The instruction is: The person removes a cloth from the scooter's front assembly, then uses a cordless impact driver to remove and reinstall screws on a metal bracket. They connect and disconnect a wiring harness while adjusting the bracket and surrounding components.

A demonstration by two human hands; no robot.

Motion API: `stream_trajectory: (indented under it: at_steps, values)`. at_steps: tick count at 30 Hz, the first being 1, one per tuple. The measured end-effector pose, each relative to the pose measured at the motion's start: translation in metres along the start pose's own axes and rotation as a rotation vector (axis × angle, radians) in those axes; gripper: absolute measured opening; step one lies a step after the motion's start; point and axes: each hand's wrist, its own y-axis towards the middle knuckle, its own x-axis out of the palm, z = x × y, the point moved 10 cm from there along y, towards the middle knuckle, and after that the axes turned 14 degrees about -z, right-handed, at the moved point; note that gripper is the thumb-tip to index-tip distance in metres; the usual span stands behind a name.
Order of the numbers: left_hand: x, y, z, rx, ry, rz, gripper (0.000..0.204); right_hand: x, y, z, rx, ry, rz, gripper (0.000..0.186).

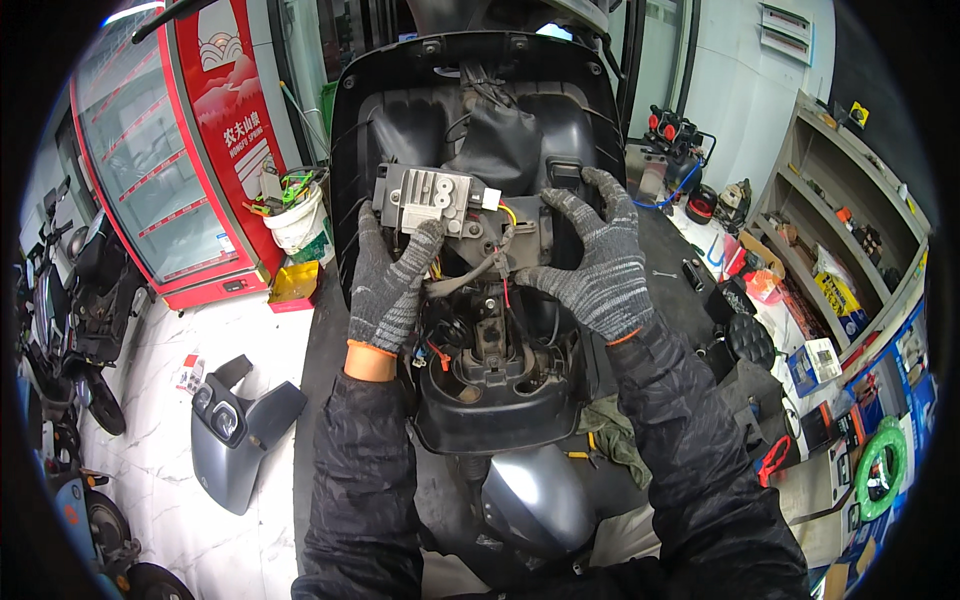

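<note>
My left hand [384, 290], in a grey knit glove, is closed on a finned silver metal control box [422, 192] with its thumb at the lower edge. The box sits over the opened front of a scooter. A white connector [491, 199] with a yellow wire shows at the box's right side. My right hand [607, 268], gloved alike, has its fingers spread beside the black bracket [530, 240]; whether the fingertips touch it I cannot tell. Below the hands, a wiring harness [465, 280] runs across the black plastic front housing [500, 415].
A dark grey scooter panel [238, 440] lies on the white floor at left. Behind it stand a red glass-door fridge [160, 150] and a white bucket [300, 222]. Shelves [850, 215] and scattered parts line the right. A green cloth [612, 440] lies below the housing, near the front fender [535, 500].
</note>
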Motion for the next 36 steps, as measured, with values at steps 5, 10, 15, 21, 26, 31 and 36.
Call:
stream_trajectory:
  at_steps: [5,10,15,21,26,31,36]
  values:
    - [0.002,0.002,-0.004,-0.009,-0.083,-0.013,0.116,0.0,0.001,0.001,0.015,0.025,-0.006,0.094]
    - [0.003,0.005,-0.006,-0.121,0.021,0.054,0.125,-0.001,0.0,-0.002,0.024,-0.007,-0.006,0.094]
    - [0.005,0.008,0.005,-0.058,-0.054,0.052,0.121,0.001,0.0,-0.002,-0.005,-0.025,-0.01,0.1]
    - [-0.012,0.013,-0.007,-0.079,0.028,0.051,0.072,-0.004,-0.009,-0.004,-0.139,-0.16,-0.022,0.098]
    - [-0.011,0.015,-0.011,-0.131,-0.1,-0.016,0.054,-0.032,-0.044,0.019,-0.181,0.055,-0.067,0.082]
    - [-0.019,0.004,-0.019,-0.255,-0.171,0.03,0.049,-0.037,-0.138,0.127,-0.071,0.307,0.14,0.04]
    - [-0.036,0.005,-0.026,-0.349,-0.138,0.122,0.052,0.064,-0.279,0.334,0.795,0.252,-0.272,0.04]
